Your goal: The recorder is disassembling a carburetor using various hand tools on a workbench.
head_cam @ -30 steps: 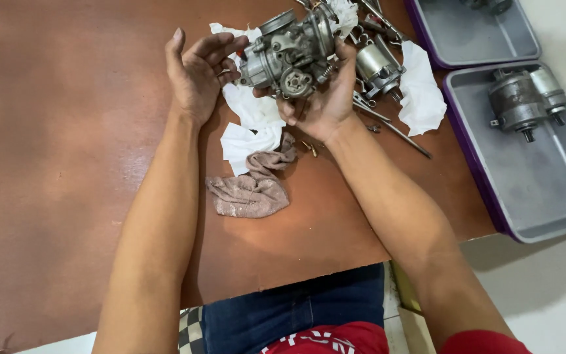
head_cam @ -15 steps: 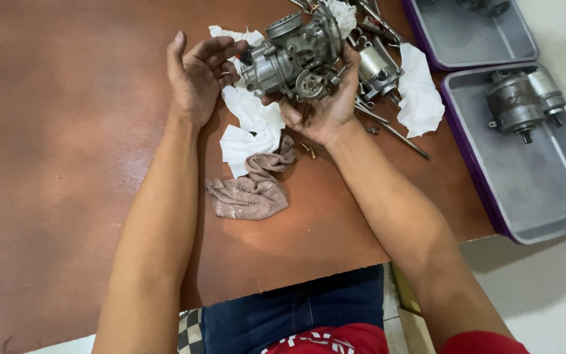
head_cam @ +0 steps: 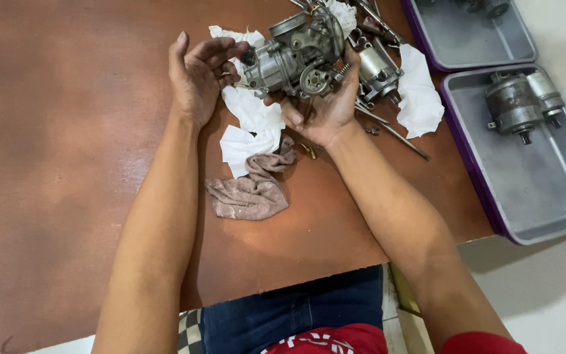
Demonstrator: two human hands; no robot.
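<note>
Here, a brown wooden board (head_cam: 86, 164) is filling most of the view, its far edge being cut off by the top of the frame. To the right, two grey trays with purple rims are sitting on the pale floor: the nearer tray (head_cam: 532, 190) is carrying a grey starter motor (head_cam: 522, 101), while the farther tray (head_cam: 466, 42) is running out of frame, with only a sliver of a dark metal part showing in it.

The right hand (head_cam: 322, 108) is cupping a grey metal carburetor (head_cam: 296, 52) from beneath, fingers curling up around its right side, holding it above the board near the top centre. The left hand (head_cam: 201, 75) is standing open, palm turned toward the carburetor, fingertips lying at its left end; whether they are actually pressing on it is hard to make out.

Under the hands, crumpled white tissue (head_cam: 250, 124) is lying on the board, and a brownish-grey rag (head_cam: 250, 190) is bunching just below it, touching it. Another white tissue (head_cam: 420, 92) is lying right of the right hand. Behind that hand, a second small motor-like part (head_cam: 378, 65) and a thin metal rod (head_cam: 394, 131) are being partly hidden, and the loose bits around them are too cluttered to identify.
</note>
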